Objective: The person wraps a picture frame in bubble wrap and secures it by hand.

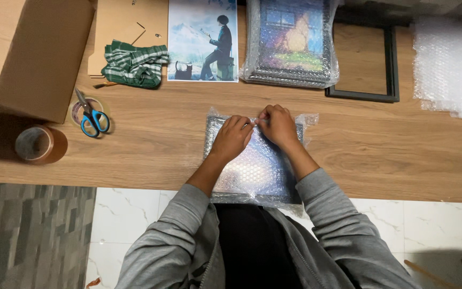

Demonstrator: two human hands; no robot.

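Two hands rest on a flat bubble-wrapped picture (258, 166) that lies on the wooden table (380, 155), at its near edge, right in front of the person. The left hand (233, 137) and the right hand (277, 124) meet at the far edge of the package. Their fingertips pinch together on the clear wrap there. What sits between the fingertips is too small to make out. The arms in grey sleeves hide part of the package, and its near edge is hidden by the person's body.

To the left lie blue scissors (92, 116) on top of a small roll of tape (81, 109). A bigger brown tape roll (37, 143) sits nearer, at the left. A cardboard box (33, 53) is cut off at the left edge.

On the far side lies a green checked cloth (136, 63). Beside it is a print (203, 40) of a person sitting, its top cut off. Next comes another wrapped picture (291, 43), then an empty black frame (370, 61). A sheet of bubble wrap (450, 64) runs off the right edge.
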